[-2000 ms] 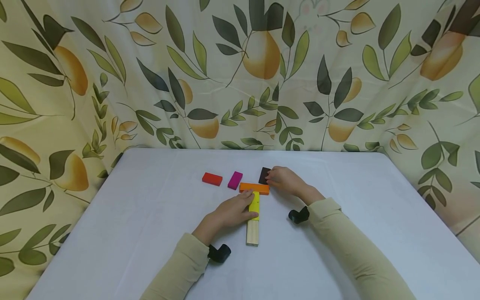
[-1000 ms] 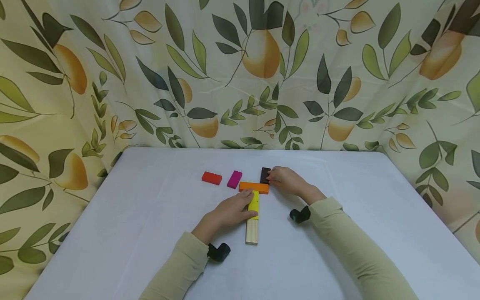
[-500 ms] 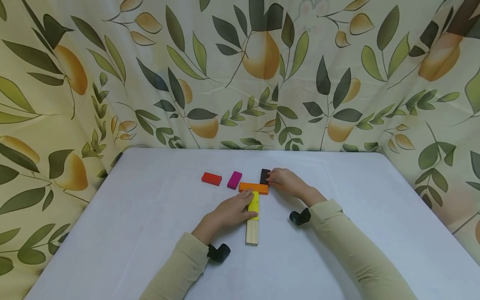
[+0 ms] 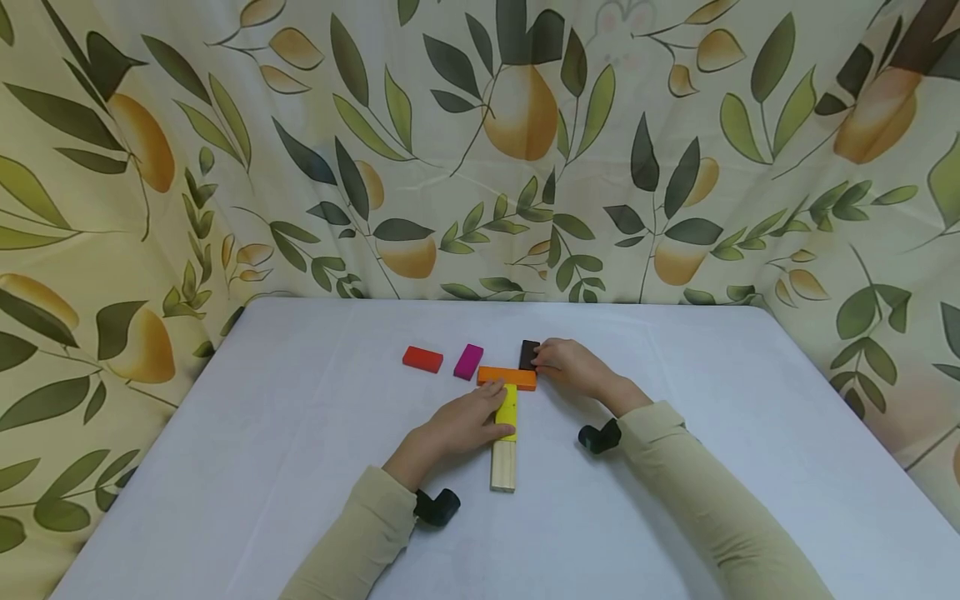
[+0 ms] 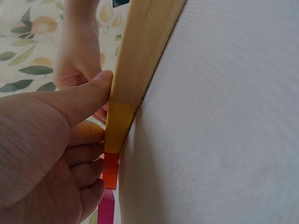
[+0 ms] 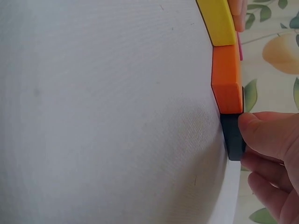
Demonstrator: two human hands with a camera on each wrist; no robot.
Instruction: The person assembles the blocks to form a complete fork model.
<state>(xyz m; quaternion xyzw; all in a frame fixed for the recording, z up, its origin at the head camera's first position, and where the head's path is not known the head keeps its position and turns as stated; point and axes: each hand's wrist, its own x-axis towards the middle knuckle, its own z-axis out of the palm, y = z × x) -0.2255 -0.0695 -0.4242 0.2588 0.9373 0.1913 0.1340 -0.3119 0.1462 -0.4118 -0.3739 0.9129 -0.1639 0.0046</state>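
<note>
Flat blocks form a T on the white table. A plain wooden block (image 4: 503,468) makes the near end of its stem, and a yellow block (image 4: 507,412) continues it. Across the far end lies an orange block (image 4: 507,379). My left hand (image 4: 459,421) rests over the yellow block, fingers extended near the orange one and thumb along the side. At the orange block's far right stands a black block (image 4: 528,353), its end against the orange side. My right hand (image 4: 576,367) pinches this black block (image 6: 232,135) between thumb and fingers, hiding part of it.
A magenta block (image 4: 468,362) lies slanted just left of the orange one, with a red block (image 4: 423,359) farther left. Black wrist cameras (image 4: 437,507) hang below both sleeves. A leaf-and-fruit patterned curtain (image 4: 465,208) stands behind the table's far edge.
Since two seconds ago the black block has turned slightly, from slanted to straighter against the orange block, with my right hand on it. My left hand has stayed in place.
</note>
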